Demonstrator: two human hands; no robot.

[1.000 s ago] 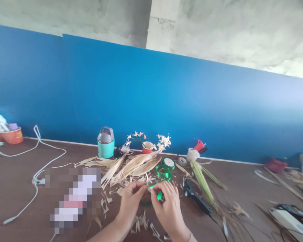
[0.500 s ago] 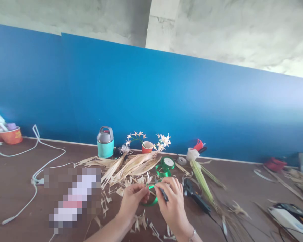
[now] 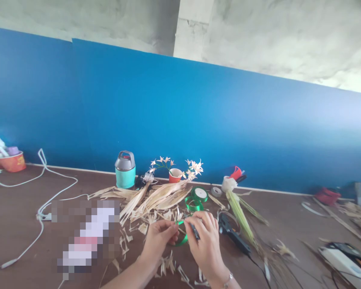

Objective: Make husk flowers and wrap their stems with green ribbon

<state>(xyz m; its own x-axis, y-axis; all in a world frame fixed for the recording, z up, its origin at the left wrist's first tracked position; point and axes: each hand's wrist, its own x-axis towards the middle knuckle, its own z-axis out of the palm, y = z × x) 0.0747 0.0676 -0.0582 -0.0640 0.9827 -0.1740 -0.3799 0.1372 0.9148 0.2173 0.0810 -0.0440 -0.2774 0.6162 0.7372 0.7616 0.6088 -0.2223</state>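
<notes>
Close together over the table, both my hands are at work on a narrow green ribbon [image 3: 183, 241]. My left hand [image 3: 157, 239] is closed, pinching the ribbon near a small pale tip [image 3: 178, 212] that points upward; what that tip belongs to is mostly hidden. My right hand [image 3: 205, 243] is closed too, thumb and forefinger on the ribbon's other side. A dark object [image 3: 195, 231] shows under its fingers, too covered to name. The ribbon hangs in a loop between the hands. Just behind lies a green ribbon spool [image 3: 200, 194] with loose ribbon coils [image 3: 194, 204].
Dried corn husks [image 3: 159, 194] and husk scraps lie around. A glue gun [image 3: 233, 235] with a cord is to the right, near green stalks [image 3: 240, 214]. Behind stand a turquoise flask [image 3: 125, 176] and an orange cup [image 3: 175, 176] beside white flowers [image 3: 194, 168]. White cables [image 3: 43, 200] run left.
Very little differs. Both hands keep their grip on the ribbon, and the fingers shift only slightly.
</notes>
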